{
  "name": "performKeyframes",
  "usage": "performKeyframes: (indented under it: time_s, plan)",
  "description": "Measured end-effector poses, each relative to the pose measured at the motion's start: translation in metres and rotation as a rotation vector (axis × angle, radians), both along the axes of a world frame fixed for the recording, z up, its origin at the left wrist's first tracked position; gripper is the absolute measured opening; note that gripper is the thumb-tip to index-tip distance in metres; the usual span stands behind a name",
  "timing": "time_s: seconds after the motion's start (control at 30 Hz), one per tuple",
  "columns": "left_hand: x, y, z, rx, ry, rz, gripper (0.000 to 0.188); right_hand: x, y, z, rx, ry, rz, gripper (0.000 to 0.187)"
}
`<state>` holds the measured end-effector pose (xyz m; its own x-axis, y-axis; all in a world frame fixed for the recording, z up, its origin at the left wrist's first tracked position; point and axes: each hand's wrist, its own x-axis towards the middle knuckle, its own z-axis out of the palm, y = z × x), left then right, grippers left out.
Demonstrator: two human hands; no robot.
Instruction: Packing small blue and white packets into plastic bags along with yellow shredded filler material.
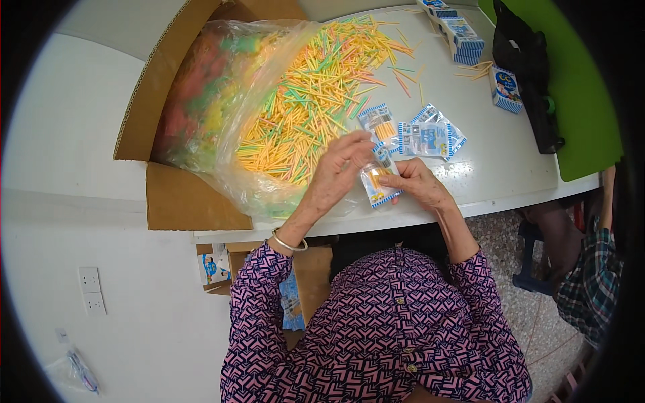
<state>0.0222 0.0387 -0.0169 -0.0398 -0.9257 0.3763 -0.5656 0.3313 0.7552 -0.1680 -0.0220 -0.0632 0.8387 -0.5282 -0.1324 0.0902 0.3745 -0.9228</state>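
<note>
My right hand grips a small clear packet with blue-striped edges, thumb on its front. Yellow-orange sticks show inside it. My left hand, with a bangle at its wrist, is at the packet's upper end. Its fingers are bent and pressed together, the tips slightly blurred; whatever they may hold is hidden. Just beyond lies another packet with sticks inside, and to its right are flat packets overlapping each other. A large heap of thin sticks, mostly yellow with some green and pink, spreads left of the packets.
The heap spills from a clear plastic bag in an open cardboard box. Small blue-and-white boxes and a black object stand by a green panel. Below the white table is another carton. Someone sits at right.
</note>
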Motion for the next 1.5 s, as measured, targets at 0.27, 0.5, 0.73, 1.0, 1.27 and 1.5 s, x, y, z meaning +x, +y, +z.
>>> performKeyframes:
  time_s: [0.27,0.5,0.73,1.0,1.27,1.5]
  plan:
    - [-0.010,-0.024,0.005,0.373,0.304,0.045,0.038,-0.019,-0.013,-0.001,-0.288,0.200,-0.202,0.035]
    - [-0.003,-0.058,-0.010,0.006,-0.104,0.204,0.040,-0.038,-0.052,-0.019,-1.335,0.826,-0.886,0.026]
    - [-0.012,-0.035,-0.012,0.139,-0.001,0.150,0.043,-0.047,-0.051,-0.008,-1.241,0.524,-0.899,0.012]
    - [-0.035,-0.022,0.013,0.293,0.269,0.001,0.019,-0.037,-0.013,0.030,-0.790,0.228,-0.651,0.027]
    - [-0.028,0.010,0.013,-0.039,-0.156,0.042,0.013,-0.024,-0.005,0.029,-1.232,0.172,-0.452,0.020]
    - [-0.019,0.022,0.003,0.004,-0.225,0.160,0.009,-0.009,0.008,0.024,-0.926,0.212,-0.335,0.015]
